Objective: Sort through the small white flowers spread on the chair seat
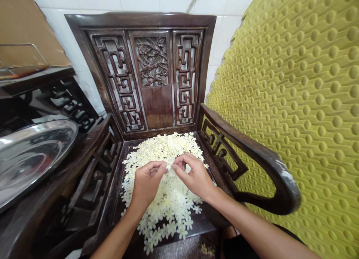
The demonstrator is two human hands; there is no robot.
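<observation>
Two hands of ours, the left hand and the right hand, pinch one small pale piece, probably a blossom, between nearly meeting fingertips. It hangs over the flower pile, neither hand nearer; we cannot tell its long axis. Under the pile we see the carved chair; left of the pile, a metal tray; right of it, a yellow sheet.

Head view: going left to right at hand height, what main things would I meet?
Metal tray, left hand, small pale piece at the fingertips, right hand, yellow studded sheet.
</observation>
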